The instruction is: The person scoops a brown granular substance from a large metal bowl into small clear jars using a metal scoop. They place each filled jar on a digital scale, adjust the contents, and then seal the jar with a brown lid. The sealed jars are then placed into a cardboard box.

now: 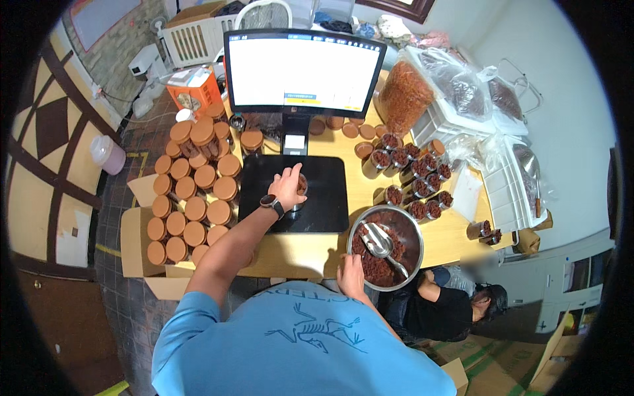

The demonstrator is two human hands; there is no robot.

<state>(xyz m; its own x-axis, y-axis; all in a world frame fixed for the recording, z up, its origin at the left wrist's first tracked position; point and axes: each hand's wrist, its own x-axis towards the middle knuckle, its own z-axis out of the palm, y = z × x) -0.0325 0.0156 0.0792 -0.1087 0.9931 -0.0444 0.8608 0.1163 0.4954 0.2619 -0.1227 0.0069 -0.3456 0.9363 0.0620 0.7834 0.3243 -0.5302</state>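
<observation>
Wooden desk, black scale (290, 191) mid-desk: left hand (287, 187) fingers clasp small rigid jar (300, 191), light, rim-gripped; right hand (351, 274) fingers curl on steel bowl (409, 228) rim.

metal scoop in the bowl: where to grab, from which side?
Take the scoop by its handle, the thin end pointing toward the bowl rim on the near right. Come from above on that side: the wide head lies in the brown filling, and the right hand is already at the near rim.
</observation>
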